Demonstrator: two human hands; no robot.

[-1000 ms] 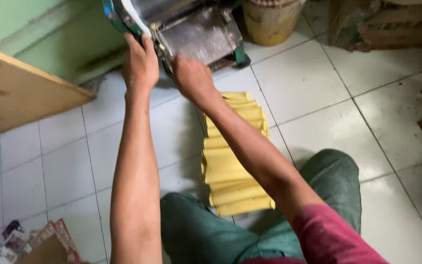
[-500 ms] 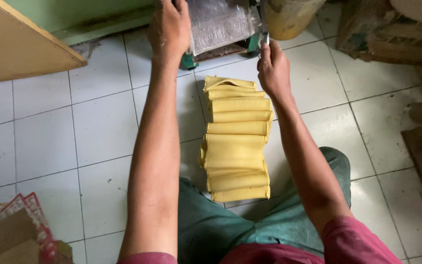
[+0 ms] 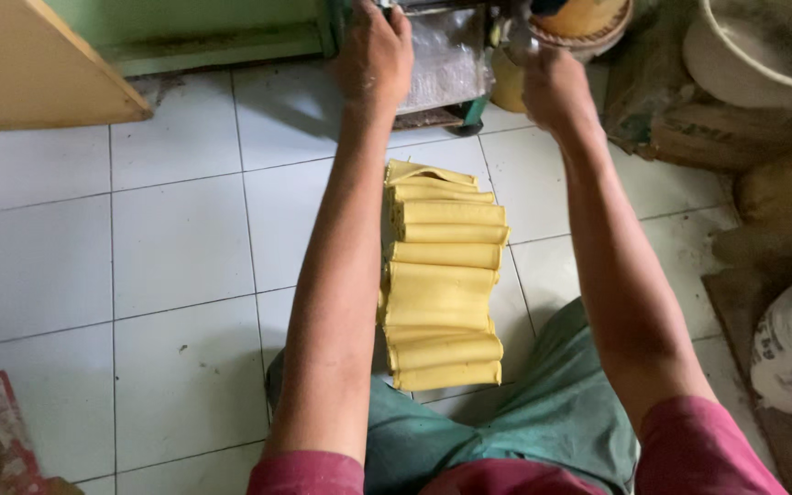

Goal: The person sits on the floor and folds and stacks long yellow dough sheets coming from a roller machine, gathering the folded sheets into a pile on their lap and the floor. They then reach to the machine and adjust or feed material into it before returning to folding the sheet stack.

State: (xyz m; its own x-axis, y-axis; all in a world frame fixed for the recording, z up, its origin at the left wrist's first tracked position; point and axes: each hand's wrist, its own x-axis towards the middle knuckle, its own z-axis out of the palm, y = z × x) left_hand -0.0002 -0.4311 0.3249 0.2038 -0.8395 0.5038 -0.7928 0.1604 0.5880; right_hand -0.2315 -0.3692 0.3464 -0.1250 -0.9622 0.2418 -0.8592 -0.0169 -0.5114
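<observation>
A: Yellow sheet dough [image 3: 442,293], folded in flat layers, lies on the white tiled floor [image 3: 176,247] at centre frame, between the person's forearms and just past the green-clad knees at the bottom edge.

B: And further up?

A: Left hand [image 3: 373,55] rests curled on the metal roller machine [image 3: 446,64] at top centre; whether it clamps anything cannot be told. Right hand [image 3: 552,87], top right of centre, is closed around a small part beside the machine, seemingly its crank.

B: Step in hand?

A: Judged: working the machine; next calls for steady cranking while the stack stays free of the knees.
</observation>
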